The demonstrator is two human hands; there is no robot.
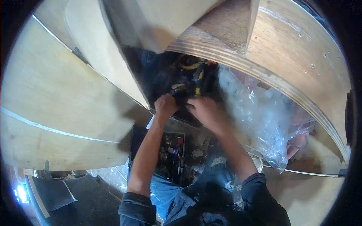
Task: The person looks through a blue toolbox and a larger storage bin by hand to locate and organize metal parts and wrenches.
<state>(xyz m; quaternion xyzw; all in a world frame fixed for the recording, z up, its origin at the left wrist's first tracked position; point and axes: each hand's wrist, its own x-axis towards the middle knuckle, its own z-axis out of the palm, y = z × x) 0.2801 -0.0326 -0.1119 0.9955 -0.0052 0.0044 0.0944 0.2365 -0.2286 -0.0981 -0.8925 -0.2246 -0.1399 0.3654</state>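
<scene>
My left hand [166, 105] is at the near edge of a dark, tool-filled container [151, 75], its fingers curled closed. What they grip, if anything, is hidden. Just to its right is my right hand [204, 110], slightly blurred, with bent fingers closed at the same edge; their contents cannot be made out. A tool with a black and yellow handle [199, 81] stands tilted just beyond my right fingertips. Deeper in the container lies a tan, curved band or strap [190, 67] among dark items too dim to name.
Clear plastic sheeting [260, 113] bulges at the right. Curved plywood panels [56, 101] flank the left, and a thick layered plywood edge [241, 62] arcs overhead. Below my forearms sits an open dark case [171, 154] with small parts. A dark curved piece [83, 199] is at lower left.
</scene>
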